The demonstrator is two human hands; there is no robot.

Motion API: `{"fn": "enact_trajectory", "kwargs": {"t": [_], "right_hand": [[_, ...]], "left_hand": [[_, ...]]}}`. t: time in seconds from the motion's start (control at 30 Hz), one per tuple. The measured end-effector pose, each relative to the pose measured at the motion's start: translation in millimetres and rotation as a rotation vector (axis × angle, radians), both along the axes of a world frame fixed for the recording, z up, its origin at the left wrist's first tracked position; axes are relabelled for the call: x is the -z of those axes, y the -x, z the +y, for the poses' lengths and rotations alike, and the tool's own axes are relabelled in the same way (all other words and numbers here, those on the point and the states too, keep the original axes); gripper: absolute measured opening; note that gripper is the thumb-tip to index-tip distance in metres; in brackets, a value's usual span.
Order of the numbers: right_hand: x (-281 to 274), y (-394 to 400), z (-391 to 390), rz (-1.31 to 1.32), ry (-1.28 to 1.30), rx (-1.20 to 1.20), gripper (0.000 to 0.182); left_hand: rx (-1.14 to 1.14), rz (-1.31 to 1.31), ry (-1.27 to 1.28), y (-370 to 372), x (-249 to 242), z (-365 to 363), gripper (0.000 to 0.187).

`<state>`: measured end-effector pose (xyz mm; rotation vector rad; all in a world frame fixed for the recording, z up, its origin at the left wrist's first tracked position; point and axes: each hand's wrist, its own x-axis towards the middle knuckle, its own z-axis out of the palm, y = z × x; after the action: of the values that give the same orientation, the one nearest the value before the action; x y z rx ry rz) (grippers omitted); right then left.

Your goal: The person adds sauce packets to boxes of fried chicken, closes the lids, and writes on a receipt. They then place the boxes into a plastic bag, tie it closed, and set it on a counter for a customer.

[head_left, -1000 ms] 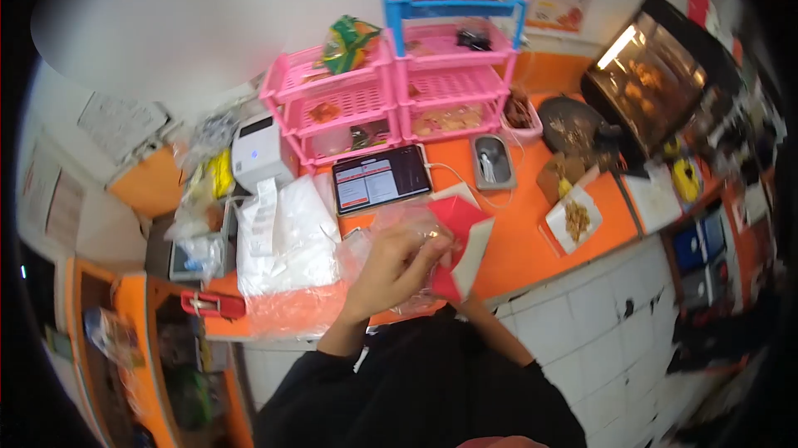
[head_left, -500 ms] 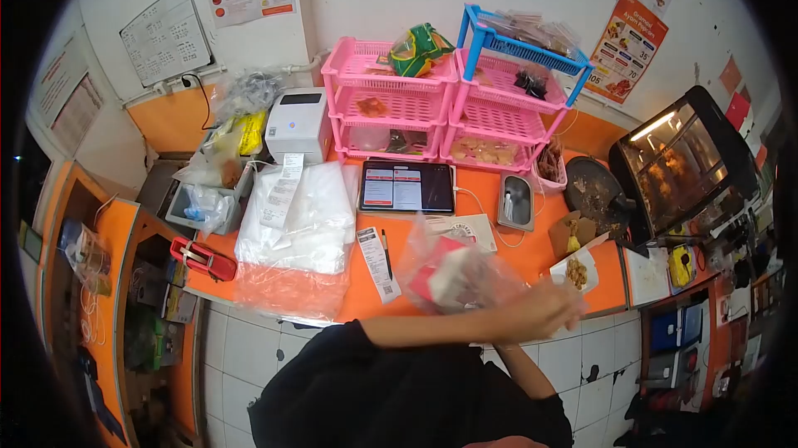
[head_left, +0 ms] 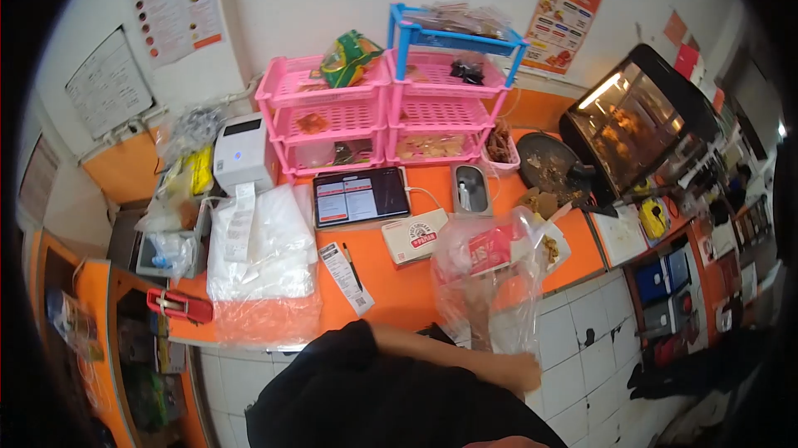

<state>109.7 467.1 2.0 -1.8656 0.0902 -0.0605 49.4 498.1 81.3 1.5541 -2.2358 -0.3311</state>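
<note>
A clear plastic bag (head_left: 447, 290) is held up over the front edge of the orange counter, with a red packet (head_left: 489, 248) showing inside its upper part. My left arm crosses in front of my body, and my left hand (head_left: 522, 371) is closed at the bag's lower right edge. Through the film my right hand (head_left: 479, 288) shows just below the red packet; its fingers are blurred by the plastic. Left of the bag lies a white printed carton (head_left: 416, 236). A white food tray (head_left: 561, 250) with brown pieces stands to the right, partly behind the bag.
A receipt (head_left: 345, 278) and a pen (head_left: 352, 263) lie on the counter (head_left: 391, 294). Behind them are a tablet (head_left: 362, 197), a metal container (head_left: 472, 190) and pink racks (head_left: 324, 128). Plastic bags (head_left: 262, 257) are piled left; a dark pan (head_left: 544, 161) and heated cabinet (head_left: 628, 128) stand right.
My left hand has moved down and slightly left, away from the food tray. The bag is now raised and spread out, with my right hand visible through it. The view has shifted right.
</note>
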Motion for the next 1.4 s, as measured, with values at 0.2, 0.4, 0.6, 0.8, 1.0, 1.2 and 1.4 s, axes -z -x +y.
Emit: {"fn": "enact_trajectory", "kwargs": {"t": [0.2, 0.4, 0.6, 0.8, 1.0, 1.2, 1.4], "right_hand": [[-23, -18, -18, 0.008, -0.058, 0.458, 0.051], [-22, 4, -23, -0.005, -0.111, 0.829, 0.05], [2, 61, -8, -0.071, -0.021, 1.036, 0.05], [-26, 15, -28, -0.095, 0.03, 1.231, 0.05], [-27, 3, -29, -0.097, 0.112, 1.176, 0.051], [7, 70, -8, -0.084, 0.18, 1.078, 0.051], [25, 71, 29, -0.074, 0.298, 0.936, 0.051]], "left_hand": [[-1.016, 0.103, 0.195, -56, -34, 108, 0.046], [-1.063, 0.492, 0.571, -63, 86, 67, 0.038], [-0.737, 0.761, -0.039, -77, 154, 61, 0.015], [-0.065, 0.561, -0.375, -39, 121, 68, 0.007], [0.21, 0.726, -0.142, -23, 83, 57, 0.024], [-0.323, 0.371, -0.65, -53, -35, 82, 0.04], [-0.694, -0.347, 0.405, -26, -33, 25, 0.052]]}}
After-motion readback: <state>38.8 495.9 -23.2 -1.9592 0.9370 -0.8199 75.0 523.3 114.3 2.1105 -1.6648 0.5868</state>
